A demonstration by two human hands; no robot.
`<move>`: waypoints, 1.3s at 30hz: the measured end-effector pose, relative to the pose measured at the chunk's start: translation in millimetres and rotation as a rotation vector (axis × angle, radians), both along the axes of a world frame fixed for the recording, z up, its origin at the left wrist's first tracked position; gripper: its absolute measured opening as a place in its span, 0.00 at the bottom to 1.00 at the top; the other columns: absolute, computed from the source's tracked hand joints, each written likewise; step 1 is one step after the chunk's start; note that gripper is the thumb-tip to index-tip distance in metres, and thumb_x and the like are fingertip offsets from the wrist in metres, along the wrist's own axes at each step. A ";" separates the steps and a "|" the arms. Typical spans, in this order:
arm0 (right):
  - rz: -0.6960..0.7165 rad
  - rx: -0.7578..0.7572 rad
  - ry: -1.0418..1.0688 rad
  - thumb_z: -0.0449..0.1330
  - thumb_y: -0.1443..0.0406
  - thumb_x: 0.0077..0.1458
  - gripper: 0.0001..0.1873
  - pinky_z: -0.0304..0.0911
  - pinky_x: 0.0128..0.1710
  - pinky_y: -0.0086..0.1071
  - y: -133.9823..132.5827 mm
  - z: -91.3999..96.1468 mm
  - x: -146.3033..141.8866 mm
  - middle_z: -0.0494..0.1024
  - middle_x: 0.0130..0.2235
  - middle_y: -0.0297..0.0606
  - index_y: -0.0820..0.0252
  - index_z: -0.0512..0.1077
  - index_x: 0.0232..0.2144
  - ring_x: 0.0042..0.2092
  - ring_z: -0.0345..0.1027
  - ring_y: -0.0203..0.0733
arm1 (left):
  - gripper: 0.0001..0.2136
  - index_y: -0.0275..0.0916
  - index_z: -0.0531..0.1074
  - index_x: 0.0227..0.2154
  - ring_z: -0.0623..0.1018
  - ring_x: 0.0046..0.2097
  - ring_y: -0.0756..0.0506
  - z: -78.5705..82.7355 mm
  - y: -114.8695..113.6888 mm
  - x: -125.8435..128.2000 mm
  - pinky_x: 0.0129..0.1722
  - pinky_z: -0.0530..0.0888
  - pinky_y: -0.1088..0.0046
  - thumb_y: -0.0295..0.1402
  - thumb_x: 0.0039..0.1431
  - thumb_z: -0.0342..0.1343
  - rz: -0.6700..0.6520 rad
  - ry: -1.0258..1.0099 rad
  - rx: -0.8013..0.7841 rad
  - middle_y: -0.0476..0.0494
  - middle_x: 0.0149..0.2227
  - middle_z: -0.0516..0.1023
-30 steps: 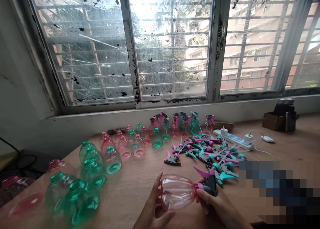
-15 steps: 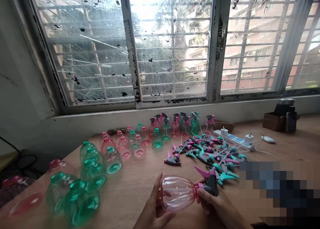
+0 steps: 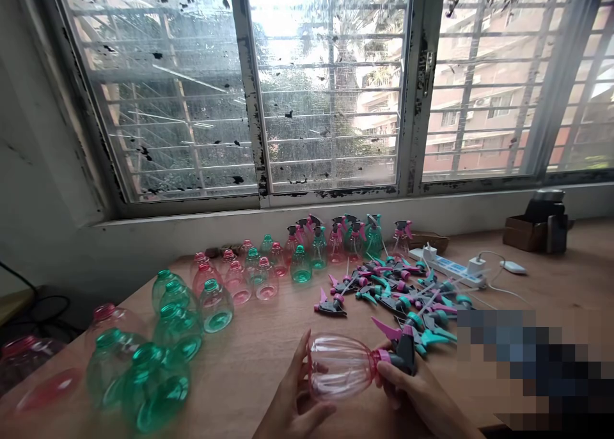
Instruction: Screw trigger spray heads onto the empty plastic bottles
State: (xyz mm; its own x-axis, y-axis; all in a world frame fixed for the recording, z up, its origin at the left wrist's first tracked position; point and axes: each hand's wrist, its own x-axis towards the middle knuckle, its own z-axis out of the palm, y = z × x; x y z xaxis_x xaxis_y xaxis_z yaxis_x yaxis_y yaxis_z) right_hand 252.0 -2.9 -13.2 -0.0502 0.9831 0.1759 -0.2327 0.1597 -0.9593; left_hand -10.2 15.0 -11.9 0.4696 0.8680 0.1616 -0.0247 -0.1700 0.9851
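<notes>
A clear pink spray bottle (image 3: 341,368) lies sideways between my hands, above the near part of the table. Its base end rests in my left hand (image 3: 298,394), the fingers curled round behind it and the thumb below. At the neck, the fingers and thumb of my right hand (image 3: 407,383) pinch the pink collar of a black-and-pink trigger sprayer (image 3: 407,349). The sprayer sits at the bottle's mouth, its pink lever pointing up and left. Just beyond my right hand lies a pile of loose trigger sprayers (image 3: 393,288) in pink, teal and black.
Several open green bottles (image 3: 156,388) and pink bottles (image 3: 235,284) stand on the left of the wooden table (image 3: 259,356). Bottles with sprayers fitted (image 3: 336,244) line the window wall. A white power strip (image 3: 453,269) and a brown box (image 3: 527,233) are at the right.
The bottle has turned slightly about its length in my left hand, its ribs showing differently. My right hand keeps its pinch on the sprayer's collar.
</notes>
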 end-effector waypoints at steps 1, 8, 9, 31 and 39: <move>0.000 0.001 -0.005 0.68 0.49 0.53 0.23 0.57 0.20 0.27 0.0 -0.4 0.3 0.78 0.25 0.33 0.59 0.68 0.39 0.20 0.63 0.33 | 0.57 0.48 0.37 0.71 0.73 0.55 0.34 0.2 -0.3 -0.7 0.56 0.68 0.57 0.51 0.47 0.70 -0.003 0.005 0.005 0.36 0.51 0.71; 0.004 -0.006 -0.008 0.70 0.50 0.51 0.25 0.57 0.20 0.27 -1.5 0.9 -0.5 0.78 0.25 0.32 0.58 0.68 0.41 0.20 0.63 0.32 | 0.50 0.45 0.45 0.70 0.71 0.58 0.31 8.4 -5.8 0.8 0.61 0.64 0.55 0.51 0.51 0.67 0.009 -0.012 -0.072 0.33 0.60 0.68; 0.006 -0.001 -0.006 0.69 0.50 0.52 0.24 0.57 0.20 0.27 -1.3 1.0 -0.6 0.78 0.26 0.32 0.58 0.67 0.41 0.20 0.63 0.32 | 0.49 0.46 0.46 0.70 0.70 0.60 0.31 8.4 -5.5 1.3 0.61 0.64 0.55 0.49 0.51 0.68 0.017 -0.020 -0.059 0.34 0.62 0.66; 0.010 -0.016 0.029 0.68 0.51 0.54 0.23 0.58 0.20 0.28 -1.4 -1.5 -1.3 0.77 0.26 0.31 0.58 0.67 0.41 0.20 0.64 0.33 | 0.59 0.46 0.32 0.71 0.75 0.56 0.33 11.9 -2.1 5.7 0.58 0.68 0.55 0.43 0.48 0.72 -0.081 -0.108 -0.062 0.33 0.57 0.73; 0.014 -0.004 0.012 0.68 0.51 0.54 0.22 0.57 0.19 0.27 -0.2 1.4 -1.3 0.77 0.25 0.32 0.59 0.67 0.39 0.19 0.63 0.32 | 0.58 0.43 0.31 0.71 0.71 0.60 0.32 15.1 -6.2 4.9 0.63 0.61 0.52 0.47 0.50 0.70 -0.081 -0.074 -0.053 0.31 0.63 0.67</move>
State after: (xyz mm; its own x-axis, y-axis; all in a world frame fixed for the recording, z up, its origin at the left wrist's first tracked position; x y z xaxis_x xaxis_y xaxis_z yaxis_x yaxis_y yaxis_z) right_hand 250.7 -3.0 -11.7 -0.0616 0.9831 0.1724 -0.2469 0.1523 -0.9570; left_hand -5.2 8.8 3.2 0.5267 0.8361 0.1532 -0.1095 -0.1119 0.9877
